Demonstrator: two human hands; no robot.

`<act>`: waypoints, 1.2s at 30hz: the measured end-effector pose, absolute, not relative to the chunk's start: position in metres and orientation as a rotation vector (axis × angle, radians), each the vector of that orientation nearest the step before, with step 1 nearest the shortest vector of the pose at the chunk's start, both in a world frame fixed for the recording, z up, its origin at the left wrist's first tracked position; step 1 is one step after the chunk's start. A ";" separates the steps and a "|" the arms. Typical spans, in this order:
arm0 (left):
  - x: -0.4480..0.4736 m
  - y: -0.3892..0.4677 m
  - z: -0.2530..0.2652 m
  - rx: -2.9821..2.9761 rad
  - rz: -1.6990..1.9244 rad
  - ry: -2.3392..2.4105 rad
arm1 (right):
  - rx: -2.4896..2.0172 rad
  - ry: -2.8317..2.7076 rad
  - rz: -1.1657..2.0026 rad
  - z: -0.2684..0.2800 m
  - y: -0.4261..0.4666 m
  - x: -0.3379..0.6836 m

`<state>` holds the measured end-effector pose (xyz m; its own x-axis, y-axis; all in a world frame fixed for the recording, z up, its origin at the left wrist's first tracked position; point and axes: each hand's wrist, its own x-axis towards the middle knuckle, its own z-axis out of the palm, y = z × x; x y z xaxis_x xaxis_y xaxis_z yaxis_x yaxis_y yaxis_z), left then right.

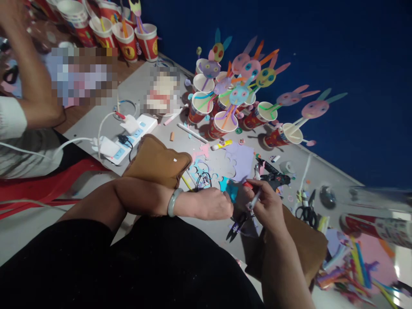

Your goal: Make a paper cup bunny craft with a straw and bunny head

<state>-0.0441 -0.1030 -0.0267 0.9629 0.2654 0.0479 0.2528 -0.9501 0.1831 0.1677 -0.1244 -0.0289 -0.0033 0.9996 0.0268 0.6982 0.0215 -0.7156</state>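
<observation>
My left hand (209, 204), with a pale bangle on its wrist, pinches a small teal paper piece (229, 189) over the grey table (135, 92). My right hand (265, 206) meets it from the right and grips a thin grey tool (254, 199) with a red bit at its top, held against the teal piece. Below both hands lies a dark pair of scissors (236, 225). Purple paper (241, 159) and cut scraps lie just beyond my fingers.
Paper cups with colourful rabbit-eared faces on straws (240, 94) crowd the far side. More cups (128, 38) stand at the back left. A power strip (135, 133) with white cables, brown pouches (157, 161), another pair of scissors (307, 210) and coloured strips (357, 262) lie around. Another person's arm (28, 81) is at left.
</observation>
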 end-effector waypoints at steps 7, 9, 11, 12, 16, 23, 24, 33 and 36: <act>-0.046 -0.103 -0.028 2.843 0.132 0.382 | -1.668 -1.951 0.785 -0.040 -0.122 0.156; -0.046 -0.104 -0.025 2.827 0.093 0.395 | -1.632 -2.043 0.778 -0.043 -0.119 0.153; -0.047 -0.105 -0.024 2.803 0.075 0.417 | -1.601 -2.115 0.766 -0.046 -0.116 0.151; -0.047 -0.105 -0.025 2.788 0.088 0.424 | -1.591 -2.141 0.754 -0.047 -0.116 0.150; -0.046 -0.108 -0.030 2.758 0.130 0.430 | -1.563 -2.196 0.729 -0.047 -0.114 0.149; -0.048 -0.106 -0.023 2.755 0.081 0.431 | -1.593 -2.277 0.673 -0.048 -0.111 0.149; -0.048 -0.106 -0.021 2.755 0.067 0.431 | -1.592 -2.288 0.664 -0.049 -0.111 0.148; -0.048 -0.106 -0.020 2.752 0.024 0.443 | -1.575 -2.221 0.749 -0.044 -0.111 0.145; -0.049 -0.106 -0.019 2.784 0.021 0.451 | -1.571 -2.215 0.744 -0.043 -0.111 0.144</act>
